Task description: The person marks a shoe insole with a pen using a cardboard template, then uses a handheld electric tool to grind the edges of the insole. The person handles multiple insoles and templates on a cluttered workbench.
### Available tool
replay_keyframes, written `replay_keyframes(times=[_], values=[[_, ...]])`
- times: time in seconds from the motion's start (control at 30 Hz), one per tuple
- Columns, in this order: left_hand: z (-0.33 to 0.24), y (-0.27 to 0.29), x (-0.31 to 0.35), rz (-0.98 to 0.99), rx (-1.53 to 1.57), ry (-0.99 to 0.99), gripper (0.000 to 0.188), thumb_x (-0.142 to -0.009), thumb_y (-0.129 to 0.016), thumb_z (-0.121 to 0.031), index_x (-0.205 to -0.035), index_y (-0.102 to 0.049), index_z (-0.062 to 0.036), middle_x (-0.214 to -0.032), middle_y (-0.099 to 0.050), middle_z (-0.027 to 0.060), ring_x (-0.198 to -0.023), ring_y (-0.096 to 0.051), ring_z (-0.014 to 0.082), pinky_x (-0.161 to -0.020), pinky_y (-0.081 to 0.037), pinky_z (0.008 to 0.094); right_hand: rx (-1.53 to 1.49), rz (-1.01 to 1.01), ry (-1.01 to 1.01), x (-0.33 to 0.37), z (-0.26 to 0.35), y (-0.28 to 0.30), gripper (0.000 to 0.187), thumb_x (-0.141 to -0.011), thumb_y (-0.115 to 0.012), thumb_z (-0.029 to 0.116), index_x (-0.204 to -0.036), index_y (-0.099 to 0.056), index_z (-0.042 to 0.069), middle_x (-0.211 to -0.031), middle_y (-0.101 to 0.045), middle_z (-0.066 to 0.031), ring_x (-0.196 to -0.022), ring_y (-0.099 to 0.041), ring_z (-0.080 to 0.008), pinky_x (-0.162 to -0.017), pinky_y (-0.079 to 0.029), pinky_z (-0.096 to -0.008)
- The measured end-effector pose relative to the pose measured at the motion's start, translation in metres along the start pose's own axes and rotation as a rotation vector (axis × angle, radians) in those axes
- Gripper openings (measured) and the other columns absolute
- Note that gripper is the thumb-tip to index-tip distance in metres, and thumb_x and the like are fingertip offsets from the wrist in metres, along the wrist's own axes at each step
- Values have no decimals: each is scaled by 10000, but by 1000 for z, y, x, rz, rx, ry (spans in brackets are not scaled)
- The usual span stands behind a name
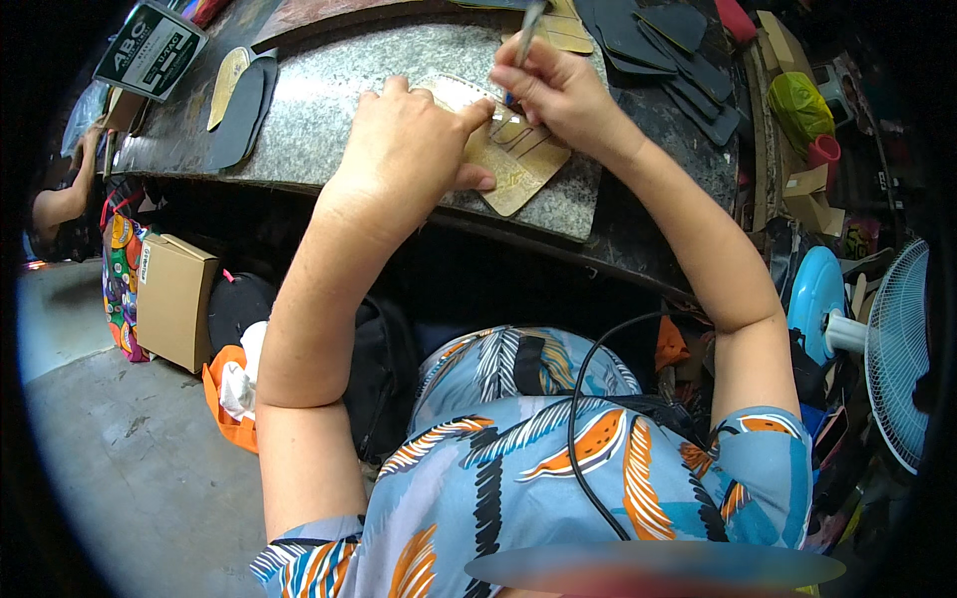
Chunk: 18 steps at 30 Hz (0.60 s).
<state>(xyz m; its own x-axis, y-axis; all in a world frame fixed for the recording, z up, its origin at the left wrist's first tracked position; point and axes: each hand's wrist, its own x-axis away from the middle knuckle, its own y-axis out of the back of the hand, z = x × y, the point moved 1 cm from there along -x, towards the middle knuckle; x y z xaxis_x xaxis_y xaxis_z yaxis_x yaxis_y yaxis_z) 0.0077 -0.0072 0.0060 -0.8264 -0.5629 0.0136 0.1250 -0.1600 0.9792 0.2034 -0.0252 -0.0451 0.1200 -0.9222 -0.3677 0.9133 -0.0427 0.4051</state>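
My left hand (404,149) presses flat, fingers spread, on the tan shoe-sole template (508,149) lying on the grey stone slab (329,110). My right hand (553,90) pinches a slim tool (528,22) over it. The piece looks thin, light and bendy, likely to slide, so I judge it best pinned near its edge.

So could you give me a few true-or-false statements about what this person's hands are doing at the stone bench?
1. The left hand presses flat on a tan sole-shaped piece. True.
2. The right hand is empty. False: it grips a thin tool over the piece.
3. Dark sole cut-outs lie stacked at the bench's far right. True.
4. The cardboard box sits on the bench. False: it stands on the floor, lower left.
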Motion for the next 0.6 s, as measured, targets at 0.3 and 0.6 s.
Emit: replay_keyframes(times=[0.3,0.6], values=[[0,-7,4,-88,18,-3,638,-792,-674,-533,-1344,-557,-235,-901,-657,148,-931,-601,326,-839,-497,408,-144,-69,-119,-9,-2,-6,153,-984,-614,257,-1035,-611,113,-704,-555,8,-592,-535,-64,-549,-463,-216],[1,-11,7,-124,67,21,635,-786,-675,-534,-1316,-573,-200,-898,-650,141,-933,-600,323,-841,-493,400,-322,-150,-258,-15,-5,-9,133,-994,-607,236,-1053,-612,117,-760,-563,52,-631,-512,7,-524,-415,-143]])
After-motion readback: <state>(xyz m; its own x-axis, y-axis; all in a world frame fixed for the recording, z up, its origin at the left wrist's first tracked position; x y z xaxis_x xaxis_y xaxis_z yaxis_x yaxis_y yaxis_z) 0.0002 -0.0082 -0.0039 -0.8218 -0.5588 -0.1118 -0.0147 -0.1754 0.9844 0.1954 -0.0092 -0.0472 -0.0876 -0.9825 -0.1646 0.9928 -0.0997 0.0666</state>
